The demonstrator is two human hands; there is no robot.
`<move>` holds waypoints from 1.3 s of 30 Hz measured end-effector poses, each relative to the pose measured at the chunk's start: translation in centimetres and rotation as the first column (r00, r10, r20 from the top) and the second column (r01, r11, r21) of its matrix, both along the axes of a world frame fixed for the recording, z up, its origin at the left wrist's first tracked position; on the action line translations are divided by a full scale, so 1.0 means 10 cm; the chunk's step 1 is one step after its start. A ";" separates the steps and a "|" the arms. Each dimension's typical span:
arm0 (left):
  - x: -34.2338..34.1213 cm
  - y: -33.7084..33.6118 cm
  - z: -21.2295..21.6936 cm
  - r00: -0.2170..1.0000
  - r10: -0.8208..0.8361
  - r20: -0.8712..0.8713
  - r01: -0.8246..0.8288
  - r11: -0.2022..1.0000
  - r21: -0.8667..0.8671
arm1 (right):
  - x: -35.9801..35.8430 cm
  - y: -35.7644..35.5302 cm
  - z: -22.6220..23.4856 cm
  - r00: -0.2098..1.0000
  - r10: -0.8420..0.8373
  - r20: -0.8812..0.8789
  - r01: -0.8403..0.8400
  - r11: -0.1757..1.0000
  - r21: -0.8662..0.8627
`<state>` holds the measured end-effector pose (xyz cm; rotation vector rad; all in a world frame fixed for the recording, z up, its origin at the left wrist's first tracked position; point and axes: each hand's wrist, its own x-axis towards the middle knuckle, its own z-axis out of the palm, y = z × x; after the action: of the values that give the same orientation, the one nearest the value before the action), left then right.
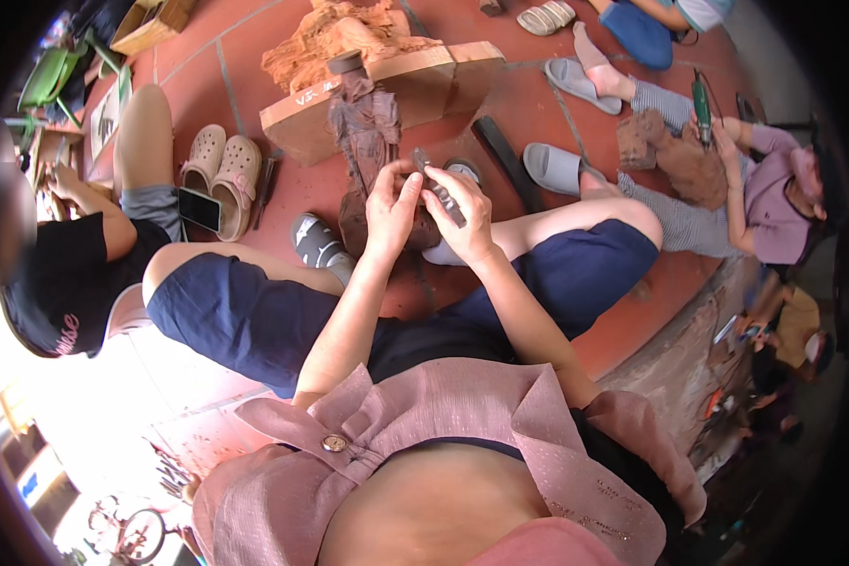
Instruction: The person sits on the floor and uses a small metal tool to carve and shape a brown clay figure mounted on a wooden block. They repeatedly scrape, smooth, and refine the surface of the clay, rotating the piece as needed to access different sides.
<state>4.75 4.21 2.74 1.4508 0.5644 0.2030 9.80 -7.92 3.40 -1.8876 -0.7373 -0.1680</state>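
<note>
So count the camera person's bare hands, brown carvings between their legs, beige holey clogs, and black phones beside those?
Bare left hand and right hand: 2
Tall brown carved figure: 1
Beige holey rounded clogs: 2
Black rectangular phone: 1
Total: 6

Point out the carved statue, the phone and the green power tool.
Carved statue (366, 124), head view: its torso.
Phone (200, 210), head view: its dark face.
Green power tool (701, 106), head view: its green body.

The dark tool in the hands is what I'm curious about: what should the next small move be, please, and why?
Perhaps guide the dark tool onto the carved figure: the right hand holds the tool, the left hand is close beside it, and the figure is just ahead. Whether they already touch is unclear.
</note>
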 end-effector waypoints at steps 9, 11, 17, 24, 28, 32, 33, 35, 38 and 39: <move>0.16 0.05 0.08 0.987 -0.067 -0.148 0.115 0.931 0.346 | 0.16 -0.31 -0.09 0.682 0.079 -0.727 0.406 0.786 0.466; 0.01 -0.02 0.02 0.977 -0.061 -0.204 0.084 0.991 0.105 | 0.19 -0.32 -0.13 0.729 0.055 -0.682 0.394 0.782 0.483; -0.10 -0.09 0.08 0.996 -0.037 -0.078 -0.011 0.842 -0.539 | -0.03 -0.13 -0.01 0.995 0.013 -0.097 0.012 0.968 0.252; -0.01 0.22 0.06 0.990 0.098 -0.100 -0.126 0.937 -0.327 | -0.09 -0.19 -0.22 0.848 0.208 -0.487 -0.034 0.940 0.340; 0.12 -0.02 0.08 0.991 0.114 -0.076 -0.126 0.975 -0.183 | -0.01 0.06 -0.27 0.777 0.226 -0.587 -0.124 0.970 0.209; 0.25 0.00 -0.07 0.998 0.056 -0.022 -0.054 0.995 0.090 | 0.03 0.26 -0.36 0.790 0.152 -0.594 0.097 0.926 0.366; 0.30 0.01 -0.07 0.998 0.057 -0.031 -0.053 0.990 0.128 | 0.03 0.27 -0.36 0.756 0.147 -0.638 0.142 0.914 0.379; 0.39 0.05 -0.09 0.996 0.085 0.004 -0.085 0.981 0.177 | 0.11 0.32 -0.37 0.782 0.186 -0.595 0.128 0.886 0.445; 0.46 0.09 -0.07 0.994 0.112 -0.015 -0.108 0.979 0.174 | 0.25 0.40 -0.39 0.763 0.261 -0.592 0.095 0.860 0.502; 0.43 0.07 -0.05 0.992 0.105 -0.063 -0.095 0.985 0.143 | 0.29 0.37 -0.44 0.731 0.300 -0.613 0.069 0.861 0.503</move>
<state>9.09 4.88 2.20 1.5717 0.6930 0.2761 12.66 -4.22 -1.00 -1.2440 -0.2560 0.3818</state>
